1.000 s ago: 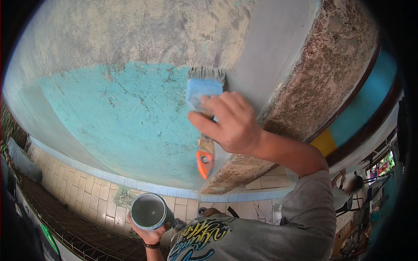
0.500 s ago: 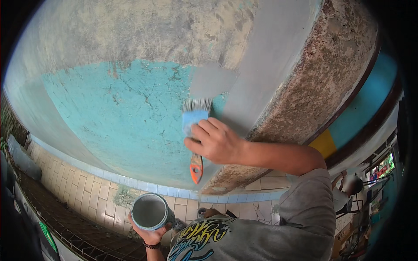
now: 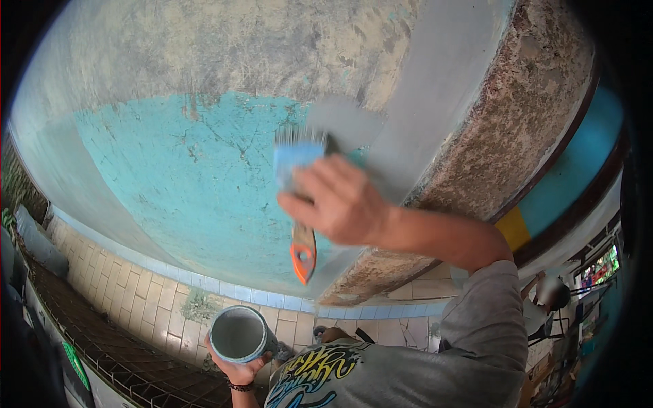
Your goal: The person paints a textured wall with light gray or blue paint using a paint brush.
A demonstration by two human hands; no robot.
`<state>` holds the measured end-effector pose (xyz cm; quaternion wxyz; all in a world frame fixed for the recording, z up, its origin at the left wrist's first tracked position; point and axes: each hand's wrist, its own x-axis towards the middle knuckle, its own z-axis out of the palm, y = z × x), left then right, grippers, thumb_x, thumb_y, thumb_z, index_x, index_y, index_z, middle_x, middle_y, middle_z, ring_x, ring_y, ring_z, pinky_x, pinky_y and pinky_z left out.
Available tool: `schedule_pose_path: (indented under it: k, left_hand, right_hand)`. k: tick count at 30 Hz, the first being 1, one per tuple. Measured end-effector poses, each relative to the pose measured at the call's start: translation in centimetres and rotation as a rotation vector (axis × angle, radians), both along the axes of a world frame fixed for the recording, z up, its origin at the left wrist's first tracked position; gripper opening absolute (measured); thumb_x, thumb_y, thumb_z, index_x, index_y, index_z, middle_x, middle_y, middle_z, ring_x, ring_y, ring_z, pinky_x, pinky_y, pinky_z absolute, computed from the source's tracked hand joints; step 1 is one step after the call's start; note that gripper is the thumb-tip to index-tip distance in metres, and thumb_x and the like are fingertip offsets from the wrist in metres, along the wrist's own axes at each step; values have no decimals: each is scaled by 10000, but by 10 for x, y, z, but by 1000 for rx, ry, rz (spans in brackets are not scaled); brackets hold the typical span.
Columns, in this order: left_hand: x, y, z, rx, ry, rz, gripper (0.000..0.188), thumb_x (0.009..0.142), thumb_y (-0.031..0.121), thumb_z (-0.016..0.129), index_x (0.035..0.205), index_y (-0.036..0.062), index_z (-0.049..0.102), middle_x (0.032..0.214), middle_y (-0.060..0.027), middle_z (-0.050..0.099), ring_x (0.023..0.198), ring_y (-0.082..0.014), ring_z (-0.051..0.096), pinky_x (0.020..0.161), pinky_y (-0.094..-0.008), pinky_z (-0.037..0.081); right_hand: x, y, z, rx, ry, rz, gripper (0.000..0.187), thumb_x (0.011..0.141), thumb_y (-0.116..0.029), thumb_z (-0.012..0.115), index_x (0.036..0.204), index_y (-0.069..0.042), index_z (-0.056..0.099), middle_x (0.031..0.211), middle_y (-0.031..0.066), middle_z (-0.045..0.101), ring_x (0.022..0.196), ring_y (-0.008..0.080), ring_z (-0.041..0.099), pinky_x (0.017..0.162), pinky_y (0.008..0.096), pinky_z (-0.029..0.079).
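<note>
My right hand, a little blurred, is closed round a wide paintbrush with a blue ferrule and an orange-tipped handle. Its grey-tinged bristles press on the wall at the border between turquoise paint and a fresh grey patch. Low in the view, my left hand grips a round paint pot by its side and base. Grey coating lines the pot's inside, and its mouth faces up.
A rough, brown, bare column edge runs down the right of the wall. Tiled floor lies below, bordered by a metal grate at lower left. Another person sits far right.
The brush has moved up and slightly left along the wall with my right hand. The grey patch beside it looks larger. My left hand still holds the pot.
</note>
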<state>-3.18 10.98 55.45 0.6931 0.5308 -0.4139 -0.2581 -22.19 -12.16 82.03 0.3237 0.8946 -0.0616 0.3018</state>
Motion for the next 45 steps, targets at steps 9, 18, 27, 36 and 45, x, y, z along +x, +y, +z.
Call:
schedule_pose_path:
  k: [9, 18, 27, 36, 45]
  left_hand:
    - [1, 2, 0, 0, -16, 15, 1137, 484, 498, 921, 1279, -13, 289, 1178, -143, 541, 1052, -238, 577, 874, -378, 487]
    - [7, 3, -14, -11, -23, 6, 1159, 461, 474, 936, 1284, -12, 281, 1185, -153, 542, 1048, -247, 584, 888, -391, 487]
    - [5, 20, -8, 9, -16, 6, 1119, 459, 456, 937, 1263, -12, 314, 1163, -145, 553, 1038, -248, 587, 892, -383, 482]
    - [5, 34, -7, 73, 6, 44, 1205, 472, 559, 905, 1324, -5, 267, 1198, -132, 505, 1067, -233, 541, 904, -371, 464]
    - [-3, 19, -3, 34, -36, -25, 1273, 480, 558, 903, 1381, -5, 201, 1244, -150, 490, 1093, -259, 539, 925, -393, 463]
  right_hand:
    - [8, -8, -40, 78, 124, -6, 88, 714, -115, 587, 792, -73, 595, 739, 52, 451, 690, 193, 484, 602, 291, 415]
    - [33, -23, -42, -231, 127, -108, 109, 706, -130, 589, 787, -61, 614, 723, 58, 470, 673, 189, 477, 573, 296, 388]
    - [40, -31, -19, -147, -33, -29, 94, 713, -99, 574, 796, -93, 617, 711, 37, 428, 680, 194, 476, 579, 304, 405]
    - [-55, 13, 12, -80, -235, -89, 101, 728, -132, 632, 819, -97, 657, 829, 77, 556, 758, 213, 549, 617, 320, 468]
    - [-73, 17, -39, 85, -107, -46, 91, 756, -132, 626, 830, -97, 666, 847, 74, 576, 766, 214, 563, 647, 315, 493]
